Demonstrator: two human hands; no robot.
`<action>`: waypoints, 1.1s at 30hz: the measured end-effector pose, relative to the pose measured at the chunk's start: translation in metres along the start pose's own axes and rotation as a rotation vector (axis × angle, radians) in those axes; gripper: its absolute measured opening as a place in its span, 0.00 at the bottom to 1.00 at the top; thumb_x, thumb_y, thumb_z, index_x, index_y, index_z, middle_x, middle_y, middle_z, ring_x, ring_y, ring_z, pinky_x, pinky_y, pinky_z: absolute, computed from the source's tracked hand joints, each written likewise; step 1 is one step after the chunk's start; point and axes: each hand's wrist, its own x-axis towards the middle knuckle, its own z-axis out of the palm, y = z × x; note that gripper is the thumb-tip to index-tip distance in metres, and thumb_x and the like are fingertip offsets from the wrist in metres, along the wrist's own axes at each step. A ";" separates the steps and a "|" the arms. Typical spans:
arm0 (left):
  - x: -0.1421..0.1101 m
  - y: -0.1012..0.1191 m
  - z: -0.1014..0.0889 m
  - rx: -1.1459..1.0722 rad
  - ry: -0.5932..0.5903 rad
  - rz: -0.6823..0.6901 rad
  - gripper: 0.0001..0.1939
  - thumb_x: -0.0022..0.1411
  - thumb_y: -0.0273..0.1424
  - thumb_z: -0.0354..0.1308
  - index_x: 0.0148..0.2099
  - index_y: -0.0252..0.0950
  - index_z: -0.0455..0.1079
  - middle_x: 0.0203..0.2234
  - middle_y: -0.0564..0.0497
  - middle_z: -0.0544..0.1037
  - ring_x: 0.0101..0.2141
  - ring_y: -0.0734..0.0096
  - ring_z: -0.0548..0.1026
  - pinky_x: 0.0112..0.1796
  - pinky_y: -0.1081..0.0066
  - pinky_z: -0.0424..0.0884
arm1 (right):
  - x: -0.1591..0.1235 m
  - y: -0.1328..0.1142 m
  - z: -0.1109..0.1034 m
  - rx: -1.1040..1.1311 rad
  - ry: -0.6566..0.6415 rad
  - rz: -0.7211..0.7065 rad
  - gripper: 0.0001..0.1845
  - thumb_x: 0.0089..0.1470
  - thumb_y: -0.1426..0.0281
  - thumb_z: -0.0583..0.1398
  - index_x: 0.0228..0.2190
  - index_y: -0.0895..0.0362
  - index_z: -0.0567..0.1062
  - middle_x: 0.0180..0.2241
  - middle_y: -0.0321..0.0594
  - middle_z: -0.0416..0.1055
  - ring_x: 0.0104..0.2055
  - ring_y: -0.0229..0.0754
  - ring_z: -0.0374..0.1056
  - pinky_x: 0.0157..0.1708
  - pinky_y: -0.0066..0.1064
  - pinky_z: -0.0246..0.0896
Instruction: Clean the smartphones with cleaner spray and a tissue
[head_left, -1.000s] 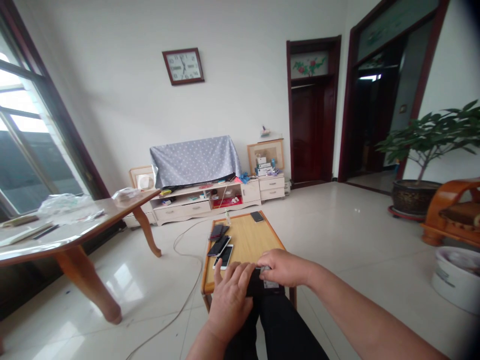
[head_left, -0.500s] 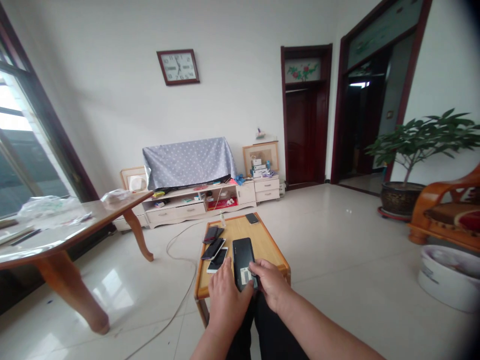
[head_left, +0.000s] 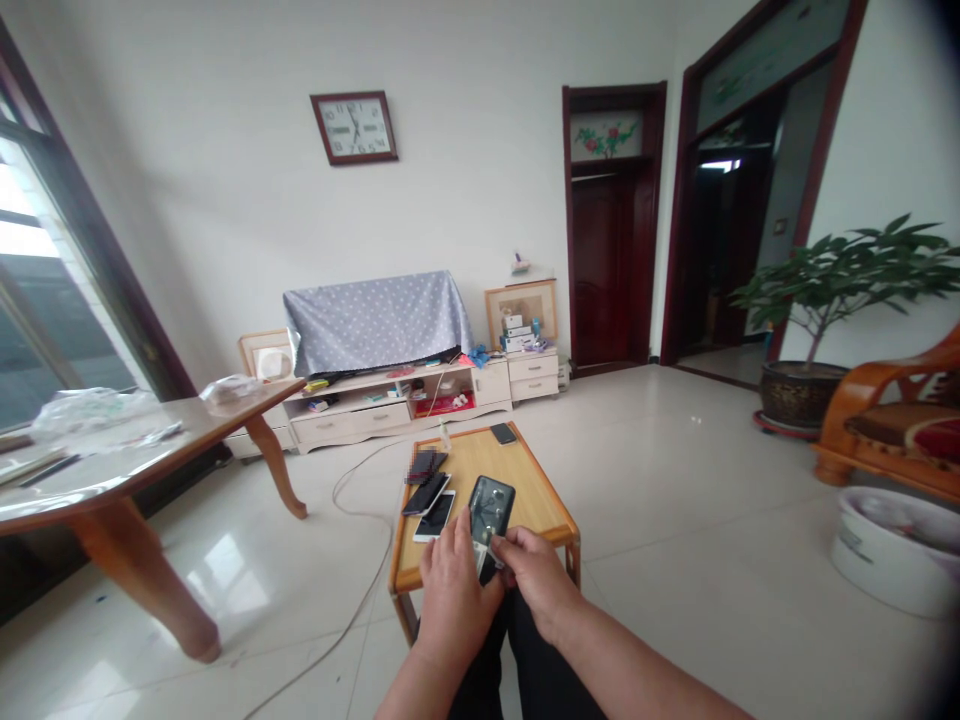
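Left hand (head_left: pixel 452 582) grasps the left side of a black phone (head_left: pixel 491 506), right hand (head_left: pixel 537 578) its lower right | phone held between them, at the near end of the worktop (head_left: pixel 526 482) | long axis points away from the person, far end leaning slightly right | both hands touching, neither nearer

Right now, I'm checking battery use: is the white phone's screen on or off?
Apparently off: the white phone on the low table shows a dark screen.
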 end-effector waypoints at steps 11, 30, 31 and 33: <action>-0.003 0.000 0.000 -0.003 0.047 -0.022 0.41 0.55 0.26 0.56 0.70 0.34 0.49 0.56 0.37 0.67 0.56 0.50 0.67 0.56 0.51 0.64 | -0.004 0.006 -0.022 -0.390 0.110 -0.370 0.18 0.57 0.57 0.63 0.44 0.54 0.71 0.34 0.40 0.75 0.33 0.45 0.71 0.35 0.36 0.67; -0.014 0.007 -0.001 0.079 -0.071 0.063 0.42 0.48 0.22 0.55 0.67 0.28 0.56 0.56 0.38 0.69 0.60 0.52 0.64 0.67 0.47 0.45 | 0.000 -0.006 -0.043 -1.218 0.091 -0.997 0.22 0.65 0.77 0.52 0.56 0.52 0.73 0.50 0.44 0.77 0.58 0.51 0.66 0.55 0.46 0.63; -0.015 0.008 -0.001 0.075 -0.076 0.061 0.42 0.47 0.22 0.54 0.67 0.29 0.56 0.56 0.38 0.69 0.60 0.52 0.64 0.67 0.48 0.45 | 0.004 -0.011 -0.044 -1.200 0.134 -0.976 0.20 0.65 0.76 0.53 0.54 0.52 0.74 0.47 0.44 0.78 0.55 0.50 0.68 0.53 0.44 0.63; -0.017 0.009 0.000 0.065 -0.081 0.068 0.43 0.47 0.21 0.54 0.68 0.29 0.56 0.56 0.39 0.69 0.60 0.52 0.63 0.67 0.48 0.44 | 0.006 -0.014 -0.043 -1.186 0.171 -0.937 0.16 0.65 0.74 0.55 0.49 0.52 0.77 0.44 0.45 0.77 0.49 0.49 0.69 0.50 0.42 0.64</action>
